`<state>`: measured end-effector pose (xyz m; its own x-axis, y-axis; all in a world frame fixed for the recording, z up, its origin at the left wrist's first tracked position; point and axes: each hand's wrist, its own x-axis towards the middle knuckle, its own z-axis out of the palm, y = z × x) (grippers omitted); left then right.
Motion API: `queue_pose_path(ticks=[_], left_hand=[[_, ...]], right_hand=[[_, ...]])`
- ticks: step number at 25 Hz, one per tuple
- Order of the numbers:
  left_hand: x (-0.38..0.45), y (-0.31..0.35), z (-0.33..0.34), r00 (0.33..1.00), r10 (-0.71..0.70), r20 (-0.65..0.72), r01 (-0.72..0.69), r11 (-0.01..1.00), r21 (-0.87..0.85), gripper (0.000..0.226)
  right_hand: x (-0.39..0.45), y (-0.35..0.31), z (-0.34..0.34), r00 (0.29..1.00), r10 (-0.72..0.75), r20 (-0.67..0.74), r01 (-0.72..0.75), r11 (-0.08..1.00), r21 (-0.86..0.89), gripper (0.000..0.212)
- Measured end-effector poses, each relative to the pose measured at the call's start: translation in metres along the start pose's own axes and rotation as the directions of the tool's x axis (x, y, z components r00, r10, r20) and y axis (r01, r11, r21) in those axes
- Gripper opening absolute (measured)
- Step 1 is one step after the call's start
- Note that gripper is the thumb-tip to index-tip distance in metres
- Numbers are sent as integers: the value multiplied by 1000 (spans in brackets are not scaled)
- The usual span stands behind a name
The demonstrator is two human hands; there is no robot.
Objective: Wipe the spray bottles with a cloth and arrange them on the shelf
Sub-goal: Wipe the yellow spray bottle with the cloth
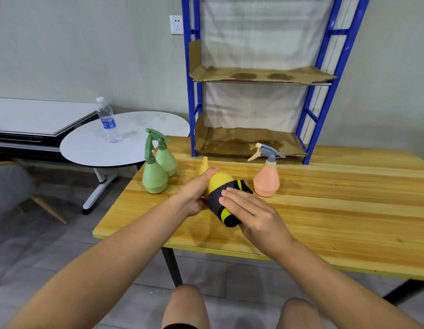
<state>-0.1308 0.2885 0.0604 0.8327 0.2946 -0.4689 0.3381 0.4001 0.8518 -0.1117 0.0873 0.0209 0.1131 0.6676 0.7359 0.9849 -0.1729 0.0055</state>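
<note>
While the left hand (198,186) grips the yellow spray bottle (220,182) around its upper body, thumb laid toward the neck, the bottle is held tilted just above the wooden tabletop (325,210), its pale yellow trigger head (204,165) pointing away from the person. A dark grey cloth (226,205) with yellow and black bands is wrapped around the bottle's lower half, and the right hand (253,213) presses on it with fingers fairly straight and spread over the fabric; whether the thumb curls underneath cannot be told. Two green spray bottles (156,173) stand upright, touching each other, near the tabletop's left corner. A pink spray bottle (266,180) with a grey trigger stands upright just right of the hands. Behind them, a blue metal shelf (310,115) rests on the tabletop, its two visible levels lined with stained cardboard (253,74). Off to the left, a clear water bottle (107,121) stands on a round white table (92,148).
</note>
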Motion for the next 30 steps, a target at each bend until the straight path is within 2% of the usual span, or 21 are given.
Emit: queue_pose_path(ticks=[3,7,10,15,20,23,26,30], left_hand=[[2,10,-4,999,37,-25,-38,998,-52,55],[4,0,0,999,32,-37,-31,999,18,68],[0,2,-1,999,44,-13,-45,999,-29,57],[-1,-1,-3,990,131,45,-126,988,-88,49],[5,-3,-5,975,218,34,-214,974,-79,65],[15,-2,-14,968,249,44,-249,968,10,74],[34,-3,-33,959,283,-14,-272,935,227,87],[68,-6,-49,947,307,-90,-241,869,431,90]], right_hand=[[-21,10,1,995,-17,95,18,1000,-7,58],[-2,2,-2,1000,-19,8,19,1000,3,45],[-2,-1,3,1000,-24,8,24,1000,11,46],[-23,11,1,994,100,43,-101,995,12,61],[-13,12,-10,988,156,-10,-156,988,16,45],[-14,21,-10,981,194,-5,-194,981,3,52],[-11,38,-4,948,320,8,-320,948,-8,72],[-2,54,17,920,384,74,-383,923,-27,76]])
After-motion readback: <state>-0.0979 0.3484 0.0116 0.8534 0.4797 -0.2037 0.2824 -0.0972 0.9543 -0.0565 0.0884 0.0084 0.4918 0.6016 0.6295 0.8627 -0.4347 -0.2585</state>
